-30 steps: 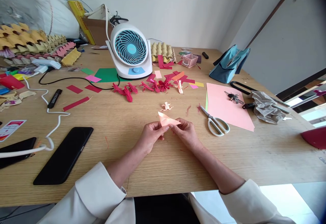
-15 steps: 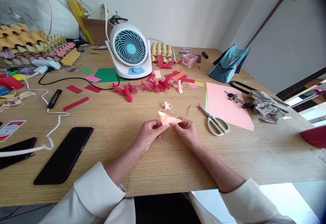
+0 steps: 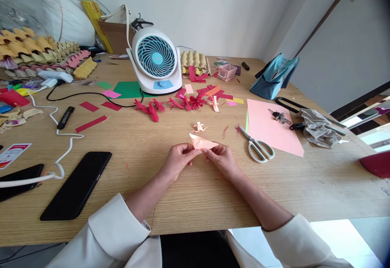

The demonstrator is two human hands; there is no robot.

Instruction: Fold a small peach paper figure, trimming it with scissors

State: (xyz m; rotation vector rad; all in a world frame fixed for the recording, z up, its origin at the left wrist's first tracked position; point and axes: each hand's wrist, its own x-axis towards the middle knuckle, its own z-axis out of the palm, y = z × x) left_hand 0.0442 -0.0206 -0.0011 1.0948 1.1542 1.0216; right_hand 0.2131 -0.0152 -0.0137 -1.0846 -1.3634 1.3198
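Note:
A folded light pink paper [image 3: 201,141] with pointed corners is held between both hands above the table. My left hand [image 3: 179,158] pinches its lower left edge between thumb and fingers. On the other side, my right hand [image 3: 222,158] grips the lower right edge, its thumb close to the left thumb. Just beyond the paper lies a small pale pink cut piece [image 3: 199,127]. Farther back are crumpled red paper shapes [image 3: 152,110] and another pale pink shape [image 3: 215,104]. The fingertips behind the paper are partly hidden.
White-handled scissors [image 3: 257,146] lie right of my hands, beside pink sheets [image 3: 271,129] with keys on top. A fan [image 3: 157,60] stands at the back. A black phone [image 3: 76,186] and a white cable [image 3: 70,148] are at the left; a blue bag [image 3: 272,77] is back right.
My right thumb has shifted slightly left along the folded paper's lower edge, nearer my left thumb. The left hand and the paper look almost the same.

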